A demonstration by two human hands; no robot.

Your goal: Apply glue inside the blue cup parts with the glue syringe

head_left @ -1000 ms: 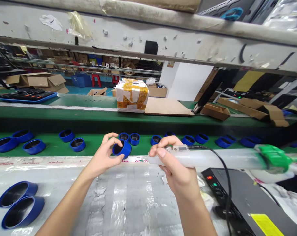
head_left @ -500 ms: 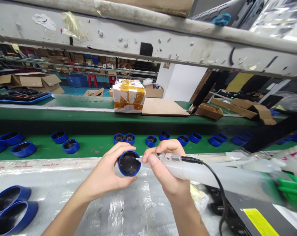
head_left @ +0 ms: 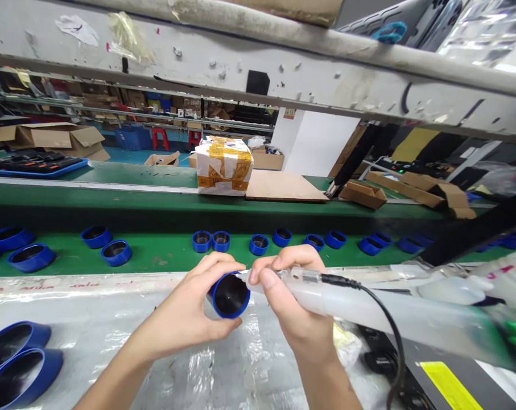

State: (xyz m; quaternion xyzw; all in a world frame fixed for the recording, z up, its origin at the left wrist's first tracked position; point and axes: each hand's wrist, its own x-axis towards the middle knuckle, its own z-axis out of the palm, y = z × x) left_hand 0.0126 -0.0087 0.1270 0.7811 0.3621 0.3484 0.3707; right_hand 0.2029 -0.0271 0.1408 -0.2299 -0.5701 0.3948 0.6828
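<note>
My left hand grips a blue ring-shaped cup with a dark inside, fingers over its top and thumb beneath. The cup is tilted so that its opening faces me. My right hand is wrapped round a translucent glue dispenser, which has a black cable at its front end. Its thin nozzle tip lies at the upper right rim of the cup. Whether any glue comes out is too small to tell.
Several blue cups stand on the green belt beyond my hands. Two more cups sit at the lower left on the plastic-covered table. A taped box stands farther back, below a white beam.
The held cup has turned and tilted, showing more of its outer side. The nozzle has gone from the right rim to the upper right. Cups on the belt have shifted slightly left.
</note>
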